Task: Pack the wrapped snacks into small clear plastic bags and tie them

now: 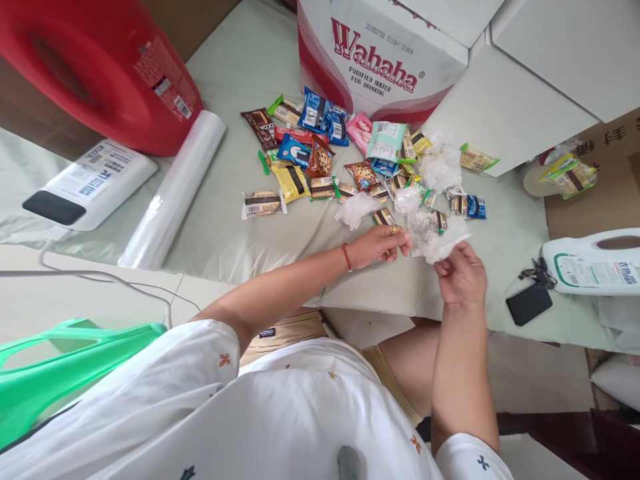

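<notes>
My right hand (463, 270) pinches a thin, clear plastic bag (447, 241) between thumb and fingers. With its fingers curled, my left hand (381, 245) meets the bag's near left edge, and its fingertips seem closed on that film. Just beyond the hands lie crumpled clear plastic bags (441, 168) and another small crumpled bag (357, 209). Wrapped snacks spread behind them, among them a yellow packet (291, 183), a blue packet (316, 109), a pink packet (359, 131) and a pale green packet (387, 141). A clear-wrapped round biscuit (263, 203) lies on the left.
A Wahaha water carton (375, 63) stands behind the snacks. Leftward are a plastic film roll (173, 190), a white device (95, 183) and a red jug (115, 73). Rightward are a white bottle (595, 263) and a black box (529, 304). A green stool (75, 363) is beside me.
</notes>
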Available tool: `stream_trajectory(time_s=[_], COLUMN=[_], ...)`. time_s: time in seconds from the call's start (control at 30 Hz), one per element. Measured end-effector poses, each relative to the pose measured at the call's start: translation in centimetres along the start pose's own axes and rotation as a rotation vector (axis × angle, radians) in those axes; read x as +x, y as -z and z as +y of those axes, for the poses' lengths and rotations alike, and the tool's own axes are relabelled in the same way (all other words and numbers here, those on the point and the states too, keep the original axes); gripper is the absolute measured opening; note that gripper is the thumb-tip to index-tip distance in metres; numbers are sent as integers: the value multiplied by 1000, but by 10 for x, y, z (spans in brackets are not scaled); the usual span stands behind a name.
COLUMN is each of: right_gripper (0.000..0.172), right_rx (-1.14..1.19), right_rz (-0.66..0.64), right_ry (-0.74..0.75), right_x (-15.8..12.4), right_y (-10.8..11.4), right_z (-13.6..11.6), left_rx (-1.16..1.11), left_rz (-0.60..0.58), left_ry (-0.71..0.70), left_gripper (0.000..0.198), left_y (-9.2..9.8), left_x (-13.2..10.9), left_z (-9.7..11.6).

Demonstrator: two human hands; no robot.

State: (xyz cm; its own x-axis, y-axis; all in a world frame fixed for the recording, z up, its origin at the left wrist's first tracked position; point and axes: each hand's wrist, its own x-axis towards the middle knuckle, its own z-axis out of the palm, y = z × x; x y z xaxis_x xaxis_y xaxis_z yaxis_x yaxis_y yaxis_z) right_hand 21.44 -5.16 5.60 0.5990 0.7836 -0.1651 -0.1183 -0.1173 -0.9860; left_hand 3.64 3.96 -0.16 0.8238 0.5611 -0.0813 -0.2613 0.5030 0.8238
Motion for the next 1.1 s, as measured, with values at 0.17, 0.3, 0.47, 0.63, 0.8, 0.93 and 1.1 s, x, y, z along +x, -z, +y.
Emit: stream_trajectory(time_s=[0.17, 0.3, 0.47, 0.63, 0.8, 0.93, 1.1], right_gripper=[30, 30, 26, 25, 40, 59, 20], right_rx=[-123, -128, -112, -458, -1016, -1324, -1140], right_rz=[-90, -21, 24, 131, -90, -334, -380], right_ry=[-31, 64, 47, 298, 659, 564, 432], right_x=[-23, -28, -30, 6, 74, 117, 128], right_y=[-14, -14, -3, 3, -31, -73, -74], right_z=[33, 42, 40, 21, -10, -15, -43], left_rx=[26, 28, 42, 71, 116, 107, 118], left_rz=[-4, 90, 91, -125, -300, -276, -349], left_ry=[-27, -54, -68, 43, 158, 171, 150], left_gripper=[57, 52, 45, 33, 32, 35, 34], left_y=[-3, -2, 0, -1, 1, 2, 2], left_x=[-1, 2, 2, -4, -4, -1, 0], left_z=[-5, -8, -7, -2, -4, -6, -8])
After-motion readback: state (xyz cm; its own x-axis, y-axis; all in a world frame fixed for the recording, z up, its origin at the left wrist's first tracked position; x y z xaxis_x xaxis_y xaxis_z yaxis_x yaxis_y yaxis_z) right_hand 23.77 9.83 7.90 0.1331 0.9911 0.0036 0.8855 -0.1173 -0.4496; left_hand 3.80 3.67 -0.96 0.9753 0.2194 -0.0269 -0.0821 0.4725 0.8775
